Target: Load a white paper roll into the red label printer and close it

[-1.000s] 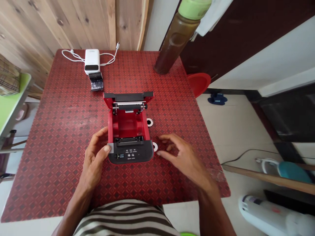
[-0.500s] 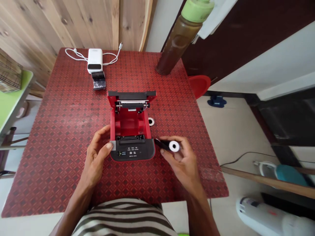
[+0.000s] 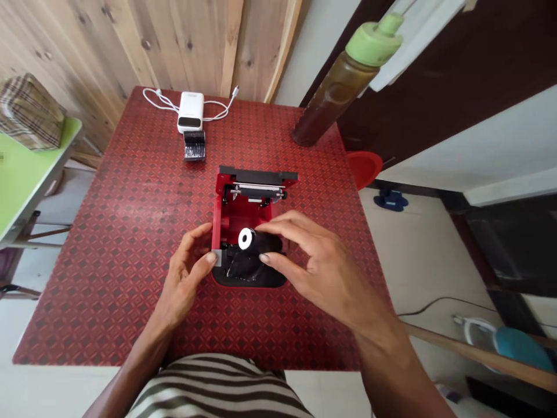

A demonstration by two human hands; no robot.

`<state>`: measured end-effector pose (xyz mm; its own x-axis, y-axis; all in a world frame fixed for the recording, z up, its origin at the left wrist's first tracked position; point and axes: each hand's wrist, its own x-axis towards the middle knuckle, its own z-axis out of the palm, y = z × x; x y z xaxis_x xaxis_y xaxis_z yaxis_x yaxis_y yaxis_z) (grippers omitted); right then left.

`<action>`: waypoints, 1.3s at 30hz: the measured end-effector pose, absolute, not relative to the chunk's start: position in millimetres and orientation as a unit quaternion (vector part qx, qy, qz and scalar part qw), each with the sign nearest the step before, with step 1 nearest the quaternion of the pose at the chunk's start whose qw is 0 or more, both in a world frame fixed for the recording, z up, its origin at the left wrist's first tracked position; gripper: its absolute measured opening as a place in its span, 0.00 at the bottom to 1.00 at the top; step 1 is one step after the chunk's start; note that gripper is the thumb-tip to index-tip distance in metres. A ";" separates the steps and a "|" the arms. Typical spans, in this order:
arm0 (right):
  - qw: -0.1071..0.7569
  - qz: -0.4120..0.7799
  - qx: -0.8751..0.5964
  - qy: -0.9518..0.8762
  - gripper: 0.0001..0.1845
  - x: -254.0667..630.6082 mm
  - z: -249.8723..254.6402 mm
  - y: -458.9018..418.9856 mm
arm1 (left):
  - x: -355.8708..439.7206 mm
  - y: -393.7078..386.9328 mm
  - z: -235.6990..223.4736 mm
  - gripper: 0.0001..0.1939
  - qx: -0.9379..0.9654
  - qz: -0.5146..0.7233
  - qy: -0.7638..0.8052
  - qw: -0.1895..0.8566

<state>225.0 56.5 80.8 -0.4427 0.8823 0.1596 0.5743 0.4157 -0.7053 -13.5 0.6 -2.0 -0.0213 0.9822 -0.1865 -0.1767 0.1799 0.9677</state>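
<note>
A small red and black printer (image 3: 243, 215) stands on the table with its lid raised and its red inner bay exposed. My left hand (image 3: 187, 278) grips the printer's left side, the thumb on a grey patch at the front corner. Between the thumb and fingers of my right hand (image 3: 324, 264) is a black ribbon roll (image 3: 267, 244) with a white core end facing left. The roll is over the front of the bay, and a loose black flap hangs from it across the control panel, hiding the buttons.
On the red patterned table (image 3: 130, 267), a white power bank (image 3: 190, 110) with white cables lies at the back, a crumpled black piece (image 3: 194, 146) in front of it. A tall brown bottle (image 3: 335, 87) with a green cap stands at the back right.
My right hand has carried the black roll from beside the printer leftward to above its bay. My left hand keeps its hold on the printer. The camera view has shifted slightly.
</note>
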 end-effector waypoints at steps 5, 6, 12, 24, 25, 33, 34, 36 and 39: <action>0.118 0.131 -0.503 -0.846 0.11 193.9 72.9 69.5 | -12.3 1.0 3.8 0.28 0.393 0.502 0.507 0.580; 0.094 0.113 -0.509 -0.848 0.10 190.9 73.1 71.5 | -12.2 1.1 4.5 0.28 0.392 0.502 0.507 0.582; 0.064 0.076 -0.511 -0.854 0.09 183.6 80.8 76.0 | -12.3 1.4 5.5 0.30 0.383 0.490 0.518 0.587; 0.047 0.118 -0.567 -0.814 0.11 174.7 73.5 74.2 | -11.1 2.9 5.9 0.29 0.381 0.500 0.507 0.590; 0.038 0.122 -0.571 -0.811 0.11 174.2 73.4 76.1 | -11.3 3.1 5.9 0.29 0.382 0.499 0.508 0.589; 0.001 0.102 -0.521 -0.847 0.09 176.3 60.8 90.6 | -12.0 2.3 8.3 0.29 0.385 0.491 0.516 0.587; 0.005 0.094 -0.517 -0.851 0.10 176.6 58.9 91.4 | -11.9 2.4 8.7 0.29 0.384 0.490 0.516 0.588; 0.014 0.083 -0.511 -0.855 0.10 176.5 57.2 92.2 | -11.9 2.8 9.3 0.29 0.384 0.489 0.515 0.590; 0.011 0.097 -0.513 -0.853 0.11 176.7 61.3 90.6 | -12.3 3.2 9.6 0.29 0.385 0.490 0.516 0.588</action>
